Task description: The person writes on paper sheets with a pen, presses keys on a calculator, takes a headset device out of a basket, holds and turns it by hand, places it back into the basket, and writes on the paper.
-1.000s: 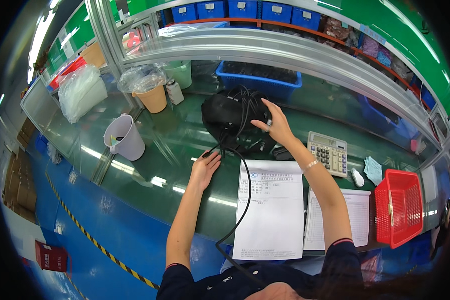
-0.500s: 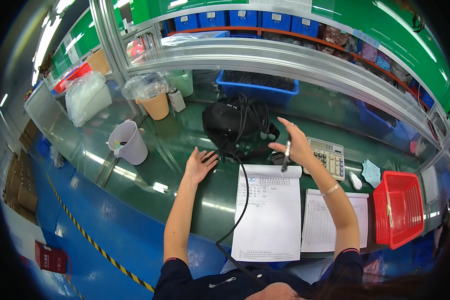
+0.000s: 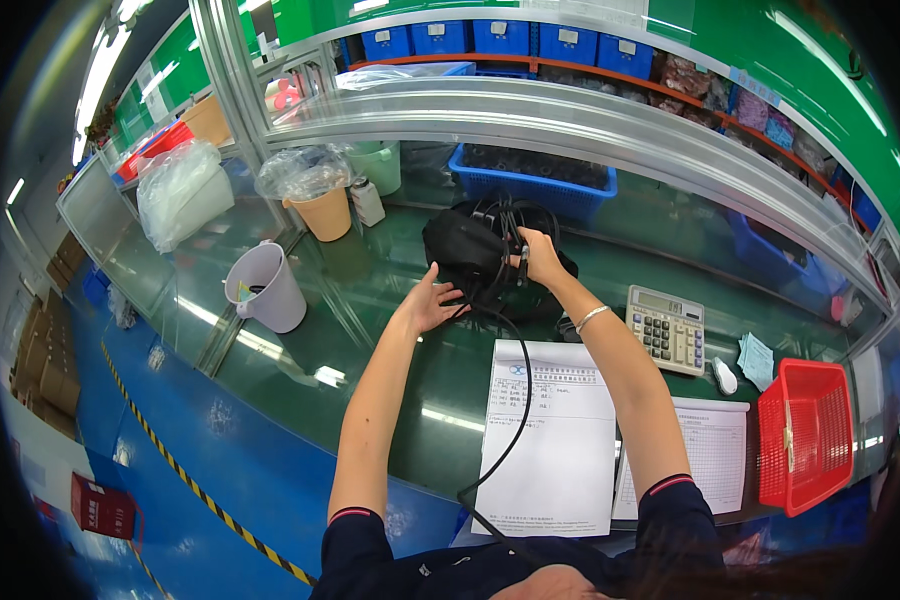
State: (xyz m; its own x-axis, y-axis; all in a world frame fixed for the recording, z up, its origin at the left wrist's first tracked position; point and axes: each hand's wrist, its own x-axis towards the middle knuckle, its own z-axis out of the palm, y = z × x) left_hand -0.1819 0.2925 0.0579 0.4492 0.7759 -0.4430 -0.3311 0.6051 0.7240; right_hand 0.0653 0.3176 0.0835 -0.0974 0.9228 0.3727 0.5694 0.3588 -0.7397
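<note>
I had both hands on the black bundled device point(image 3: 467, 252) at the back of the green glass-topped bench point(image 3: 370, 360). My left hand point(image 3: 428, 303) lay open, fingers spread against its lower left side; my right hand point(image 3: 538, 256) was closed around the cable loops on top. To do this well, I judged, steady with the left and keep the trailing black cable point(image 3: 510, 420) slack. Printed sheets point(image 3: 555, 440), a calculator point(image 3: 667, 328) and a red basket point(image 3: 805, 435) lay nearby, shelving with blue bins point(image 3: 530, 40) behind.
</note>
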